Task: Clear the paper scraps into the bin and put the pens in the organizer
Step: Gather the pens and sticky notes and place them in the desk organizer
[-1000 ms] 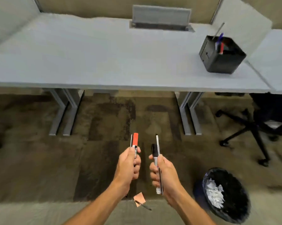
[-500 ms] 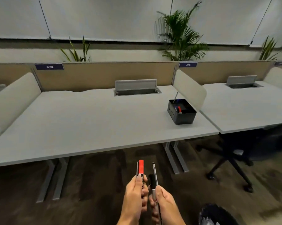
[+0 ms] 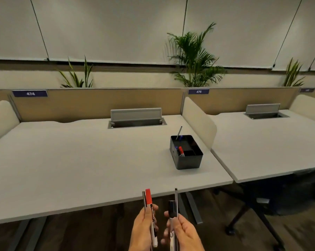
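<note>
— Four pens were in hand, as far as I could tell: a red-capped marker (image 3: 150,211) with a thin dark pen (image 3: 144,199) beside it in the left hand (image 3: 144,230), and a black-capped marker (image 3: 171,214) with a slim pen (image 3: 176,201) in the right hand (image 3: 184,234).

— Why upright like that?

— Likely so the tips pointed away from the palms and each pair could drop straight into a slot. The caps stood above the fingers (image 3: 154,209), barrels running down through the grip.

— And the fingers themselves?

— Curled and clamped on both sides, each hand wrapped round its own pair. The two hands sat close together but apart.

— Where was the organizer?

— The black organizer (image 3: 189,161) stood ahead of the fingers and to their right, well apart, near the right edge of the counter (image 3: 80,160). It already held a red-capped marker (image 3: 180,151), something blue, and one thin pen (image 3: 178,133) leaning out at the back.

— Beyond that?

— A cable hatch (image 3: 136,122), a divider (image 3: 198,120) and a palm (image 3: 194,58). No bin or scraps showed.
</note>
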`<state>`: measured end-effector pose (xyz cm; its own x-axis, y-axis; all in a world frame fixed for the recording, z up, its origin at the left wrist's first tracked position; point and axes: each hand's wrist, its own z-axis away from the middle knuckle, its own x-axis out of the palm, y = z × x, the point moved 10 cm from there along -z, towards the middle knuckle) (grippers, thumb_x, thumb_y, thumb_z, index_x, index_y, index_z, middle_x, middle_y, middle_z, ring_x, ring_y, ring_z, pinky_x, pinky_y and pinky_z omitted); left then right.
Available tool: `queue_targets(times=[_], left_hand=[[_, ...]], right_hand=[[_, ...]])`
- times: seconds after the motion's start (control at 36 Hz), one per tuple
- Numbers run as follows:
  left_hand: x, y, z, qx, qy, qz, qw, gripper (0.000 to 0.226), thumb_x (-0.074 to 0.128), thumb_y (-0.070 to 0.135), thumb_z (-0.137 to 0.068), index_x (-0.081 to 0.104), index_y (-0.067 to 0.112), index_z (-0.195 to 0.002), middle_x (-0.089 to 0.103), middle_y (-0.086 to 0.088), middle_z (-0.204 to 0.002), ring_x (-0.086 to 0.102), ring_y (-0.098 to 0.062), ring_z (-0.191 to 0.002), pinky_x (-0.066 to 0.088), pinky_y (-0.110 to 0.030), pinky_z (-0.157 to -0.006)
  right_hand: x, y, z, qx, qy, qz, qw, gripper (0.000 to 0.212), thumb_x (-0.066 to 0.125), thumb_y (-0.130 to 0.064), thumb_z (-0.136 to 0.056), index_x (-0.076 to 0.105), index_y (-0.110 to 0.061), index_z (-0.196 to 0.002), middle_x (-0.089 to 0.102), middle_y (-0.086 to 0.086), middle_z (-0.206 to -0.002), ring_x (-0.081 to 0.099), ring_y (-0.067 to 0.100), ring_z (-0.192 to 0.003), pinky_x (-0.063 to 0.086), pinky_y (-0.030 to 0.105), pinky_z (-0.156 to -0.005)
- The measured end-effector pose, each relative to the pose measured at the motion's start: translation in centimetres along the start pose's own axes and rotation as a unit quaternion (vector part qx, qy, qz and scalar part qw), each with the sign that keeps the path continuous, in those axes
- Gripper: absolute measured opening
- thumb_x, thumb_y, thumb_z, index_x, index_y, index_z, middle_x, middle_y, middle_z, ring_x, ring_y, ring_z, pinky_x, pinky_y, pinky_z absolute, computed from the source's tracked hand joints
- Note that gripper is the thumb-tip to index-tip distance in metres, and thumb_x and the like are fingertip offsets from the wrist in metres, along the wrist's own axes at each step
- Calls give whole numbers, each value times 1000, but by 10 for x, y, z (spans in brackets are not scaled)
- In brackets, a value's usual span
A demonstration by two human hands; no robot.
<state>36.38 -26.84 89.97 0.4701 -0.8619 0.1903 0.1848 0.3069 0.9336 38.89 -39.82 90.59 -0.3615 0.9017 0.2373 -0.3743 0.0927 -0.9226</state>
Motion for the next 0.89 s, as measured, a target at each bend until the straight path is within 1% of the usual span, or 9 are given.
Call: queue_targets(times=[0.14,0.31,0.39,0.44,0.53,0.64,0.69,0.83,0.89], left_hand=[[33,18,-34,9,21,-66,998,33,37,34,-101,66,20,-97,67,-3,-96,61,-12,-91,44,-25,-71],[74,42,-95,40,-8,-101,994,31,32,41,-99,59,27,-102,59,-2,-97,56,-17,-87,45,-26,-72],[92,55,-133,57,-22,-112,992,31,32,46,-97,58,31,-103,58,-2,-97,56,-19,-89,49,-30,-79],[104,61,-161,59,-38,-116,991,32,33,51,-95,59,34,-105,56,-2,-91,56,-18,-84,50,-26,-72],[118,69,-201,54,-62,-115,990,37,40,57,-89,61,36,-109,57,0,-91,57,-18,-83,51,-24,-69],[131,85,-245,49,-78,-117,989,29,56,53,-86,62,36,-108,66,10,-100,60,-16,-83,47,-22,-61],[134,96,-263,66,-83,-112,988,23,63,48,-85,66,34,-103,71,12,-96,58,-10,-71,45,-22,-59],[150,113,-305,109,-109,-145,977,19,73,38,-82,71,33,-100,72,11,-93,65,-13,-78,53,-28,-74],[160,116,-316,125,-119,-161,972,23,75,36,-80,69,32,-102,72,11,-95,66,-10,-85,52,-21,-76]], right_hand=[[-46,-29,-43,-23,44,86,995,26,43,-14,-104,68,-16,-108,64,8,-85,60,17,-77,53,30,-76],[-72,-52,-100,-35,78,119,989,27,43,-20,-104,69,-20,-108,68,9,-90,56,13,-75,45,24,-72],[-79,-67,-131,-39,100,143,984,27,41,-30,-104,67,-26,-111,66,0,-88,56,8,-78,43,19,-69],[-86,-79,-154,-45,124,155,979,28,40,-33,-104,66,-28,-110,67,-5,-95,57,8,-84,42,17,-69],[-94,-97,-186,-45,156,128,978,21,46,-34,-101,65,-31,-110,68,-5,-101,59,10,-96,44,21,-73],[-109,-125,-217,-71,219,106,967,15,60,-32,-96,64,-32,-110,72,-5,-97,60,8,-82,44,22,-68],[-118,-138,-228,-93,251,110,957,17,64,-30,-94,65,-31,-110,73,-5,-98,62,7,-84,45,22,-72],[-136,-166,-254,-132,306,146,931,14,68,-31,-91,67,-31,-104,72,-19,-96,65,-3,-94,46,12,-75],[-143,-172,-262,-141,317,175,922,14,68,-33,-90,66,-33,-104,69,-25,-97,62,-9,-95,46,8,-70]])
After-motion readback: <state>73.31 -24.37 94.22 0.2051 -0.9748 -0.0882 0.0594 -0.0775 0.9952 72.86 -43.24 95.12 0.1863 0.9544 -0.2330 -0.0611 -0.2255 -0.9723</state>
